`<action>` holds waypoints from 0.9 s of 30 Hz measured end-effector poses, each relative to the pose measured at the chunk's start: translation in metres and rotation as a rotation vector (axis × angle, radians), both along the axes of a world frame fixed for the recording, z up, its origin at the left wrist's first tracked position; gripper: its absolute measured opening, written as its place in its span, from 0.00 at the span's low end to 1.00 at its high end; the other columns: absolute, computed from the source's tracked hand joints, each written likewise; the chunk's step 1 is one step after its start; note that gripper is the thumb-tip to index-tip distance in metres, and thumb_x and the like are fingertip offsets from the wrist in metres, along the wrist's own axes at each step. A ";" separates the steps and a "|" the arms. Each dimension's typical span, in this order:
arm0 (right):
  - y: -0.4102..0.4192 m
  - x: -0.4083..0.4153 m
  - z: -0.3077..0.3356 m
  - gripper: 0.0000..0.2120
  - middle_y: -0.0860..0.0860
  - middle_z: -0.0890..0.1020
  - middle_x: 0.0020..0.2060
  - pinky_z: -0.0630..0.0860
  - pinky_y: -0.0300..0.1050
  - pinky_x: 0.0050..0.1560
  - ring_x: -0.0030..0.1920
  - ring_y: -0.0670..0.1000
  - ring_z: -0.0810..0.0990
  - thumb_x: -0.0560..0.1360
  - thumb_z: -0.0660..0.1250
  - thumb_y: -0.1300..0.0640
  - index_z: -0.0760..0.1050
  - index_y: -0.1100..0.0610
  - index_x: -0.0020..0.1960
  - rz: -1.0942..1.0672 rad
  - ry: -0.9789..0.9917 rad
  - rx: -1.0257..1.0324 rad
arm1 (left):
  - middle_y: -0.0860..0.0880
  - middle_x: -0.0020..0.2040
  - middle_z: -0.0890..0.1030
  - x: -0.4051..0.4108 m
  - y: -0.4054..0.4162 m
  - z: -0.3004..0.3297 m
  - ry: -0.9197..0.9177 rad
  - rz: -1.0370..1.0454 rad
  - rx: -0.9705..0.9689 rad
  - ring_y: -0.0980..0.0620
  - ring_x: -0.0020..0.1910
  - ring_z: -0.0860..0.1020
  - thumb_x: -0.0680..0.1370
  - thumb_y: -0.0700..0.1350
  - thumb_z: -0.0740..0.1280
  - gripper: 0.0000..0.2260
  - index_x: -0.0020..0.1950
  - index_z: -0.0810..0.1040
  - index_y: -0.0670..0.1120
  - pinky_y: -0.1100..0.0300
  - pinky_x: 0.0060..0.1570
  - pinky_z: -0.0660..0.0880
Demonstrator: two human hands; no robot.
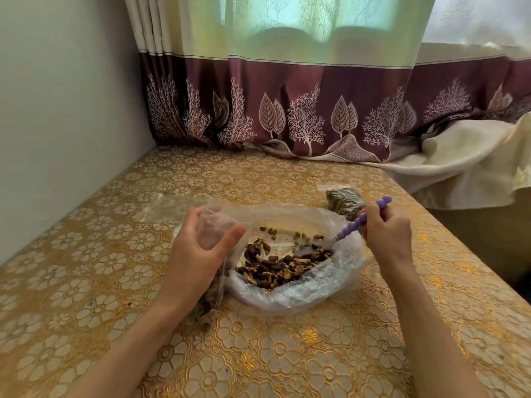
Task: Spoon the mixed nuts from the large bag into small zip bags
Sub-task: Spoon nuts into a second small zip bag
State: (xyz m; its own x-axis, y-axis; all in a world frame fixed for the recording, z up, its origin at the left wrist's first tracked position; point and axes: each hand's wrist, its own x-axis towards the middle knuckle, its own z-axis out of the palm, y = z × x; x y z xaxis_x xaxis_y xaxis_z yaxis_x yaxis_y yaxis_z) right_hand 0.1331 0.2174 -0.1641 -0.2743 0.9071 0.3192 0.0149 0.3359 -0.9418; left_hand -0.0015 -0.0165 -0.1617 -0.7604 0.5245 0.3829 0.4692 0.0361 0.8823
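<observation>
Head view: large bag holds mixed nuts.

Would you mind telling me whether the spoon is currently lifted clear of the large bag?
No, the purple-handled spoon, held by the right hand, has its bowl down among the nuts inside the large bag.

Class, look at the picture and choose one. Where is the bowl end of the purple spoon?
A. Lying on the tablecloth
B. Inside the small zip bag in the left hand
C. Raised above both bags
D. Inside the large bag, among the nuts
D: the right hand grips the spoon by its beaded handle, which slants down so the tip sits in the nuts of the large bag.
</observation>
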 end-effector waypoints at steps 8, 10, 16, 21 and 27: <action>0.000 0.000 -0.004 0.17 0.48 0.77 0.23 0.70 0.47 0.36 0.27 0.48 0.73 0.77 0.62 0.55 0.75 0.56 0.31 -0.019 0.008 -0.087 | 0.52 0.56 0.80 0.000 0.000 0.001 -0.010 -0.020 -0.004 0.52 0.53 0.80 0.60 0.71 0.68 0.36 0.61 0.71 0.51 0.47 0.56 0.76; -0.001 0.001 -0.003 0.17 0.50 0.77 0.25 0.69 0.47 0.35 0.27 0.48 0.73 0.77 0.62 0.55 0.75 0.56 0.30 -0.030 0.035 -0.115 | 0.52 0.56 0.80 0.000 0.000 0.001 -0.024 -0.035 -0.005 0.51 0.53 0.80 0.59 0.73 0.68 0.38 0.62 0.70 0.52 0.46 0.56 0.76; -0.006 0.002 0.005 0.15 0.51 0.77 0.23 0.63 0.34 0.20 0.19 0.42 0.68 0.78 0.61 0.59 0.74 0.59 0.33 0.015 0.222 -0.254 | 0.55 0.49 0.83 0.001 0.002 -0.002 -0.001 -0.062 -0.046 0.58 0.49 0.81 0.64 0.63 0.69 0.24 0.57 0.72 0.55 0.54 0.55 0.75; -0.017 -0.003 0.012 0.16 0.50 0.77 0.22 0.64 0.33 0.20 0.20 0.42 0.69 0.79 0.60 0.60 0.72 0.59 0.33 0.053 0.351 -0.285 | 0.56 0.52 0.81 0.001 0.006 -0.004 0.000 -0.110 -0.147 0.63 0.50 0.79 0.61 0.66 0.68 0.30 0.59 0.71 0.54 0.71 0.47 0.72; -0.036 -0.007 0.026 0.17 0.54 0.80 0.27 0.65 0.34 0.21 0.22 0.44 0.70 0.81 0.59 0.58 0.73 0.59 0.34 0.134 0.440 -0.243 | 0.57 0.50 0.81 0.001 0.008 -0.006 -0.001 -0.123 -0.174 0.68 0.48 0.78 0.60 0.65 0.69 0.31 0.59 0.71 0.54 0.76 0.43 0.73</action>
State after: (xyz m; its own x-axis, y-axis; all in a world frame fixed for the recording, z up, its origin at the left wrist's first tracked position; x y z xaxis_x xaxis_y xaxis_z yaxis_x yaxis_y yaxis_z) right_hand 0.1260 0.1811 -0.1383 -0.2806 0.9353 0.2154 -0.4284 0.0788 -0.9001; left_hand -0.0005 -0.0090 -0.1672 -0.6869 0.6713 0.2783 0.4790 0.1303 0.8681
